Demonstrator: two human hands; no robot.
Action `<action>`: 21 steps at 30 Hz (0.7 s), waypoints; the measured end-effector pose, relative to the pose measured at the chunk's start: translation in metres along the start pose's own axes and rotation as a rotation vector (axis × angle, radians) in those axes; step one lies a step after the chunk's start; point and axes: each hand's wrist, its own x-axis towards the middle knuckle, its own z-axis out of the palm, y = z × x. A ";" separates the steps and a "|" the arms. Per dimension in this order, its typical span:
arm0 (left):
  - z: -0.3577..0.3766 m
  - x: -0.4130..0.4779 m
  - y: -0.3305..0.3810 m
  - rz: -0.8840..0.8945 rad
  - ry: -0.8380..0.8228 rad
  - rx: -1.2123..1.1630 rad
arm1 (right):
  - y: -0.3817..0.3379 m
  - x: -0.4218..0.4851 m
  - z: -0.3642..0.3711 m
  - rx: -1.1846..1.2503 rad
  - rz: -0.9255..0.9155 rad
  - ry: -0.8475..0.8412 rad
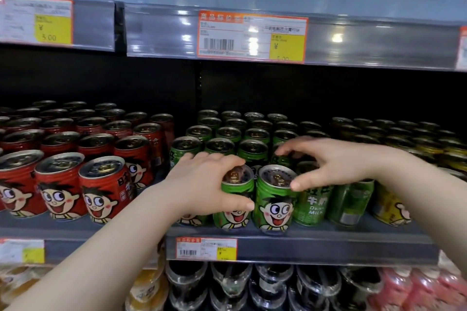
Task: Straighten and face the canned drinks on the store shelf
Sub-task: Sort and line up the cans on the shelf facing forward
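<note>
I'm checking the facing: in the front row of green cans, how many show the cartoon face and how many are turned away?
Green metal cans showing the cartoon face: 3 (one partly hidden)
Green metal cans turned away: 2
Total: 5

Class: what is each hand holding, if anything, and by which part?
The left hand grips a front-row green can round its top, thumb across the front. The right hand arches over neighbouring cans; its grip cannot be told.
</note>
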 end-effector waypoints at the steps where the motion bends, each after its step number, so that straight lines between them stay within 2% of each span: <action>1: -0.003 0.001 0.003 -0.012 -0.006 -0.016 | 0.005 -0.004 -0.006 -0.005 0.033 0.048; 3: -0.007 0.006 0.013 -0.017 0.042 -0.013 | 0.013 -0.010 -0.010 -0.122 0.119 0.057; 5: -0.008 0.011 0.026 0.041 0.080 -0.032 | 0.018 -0.011 -0.004 -0.263 0.190 -0.015; 7: -0.006 0.017 0.037 0.144 0.022 -0.082 | 0.022 -0.010 0.005 -0.254 0.215 -0.055; 9: 0.000 0.023 0.042 0.216 -0.054 -0.012 | 0.024 -0.010 0.010 -0.242 0.235 -0.009; 12: 0.009 0.030 0.041 0.229 -0.040 0.103 | 0.018 -0.012 0.012 -0.443 0.347 0.091; 14: 0.011 0.030 0.040 0.233 -0.023 0.101 | 0.020 -0.014 0.010 -0.451 0.314 0.085; 17: 0.012 0.030 0.039 0.234 -0.007 0.097 | 0.023 -0.018 0.003 -0.204 0.212 -0.006; 21: 0.012 0.030 0.040 0.224 -0.009 0.087 | 0.021 -0.013 0.008 -0.317 0.194 0.106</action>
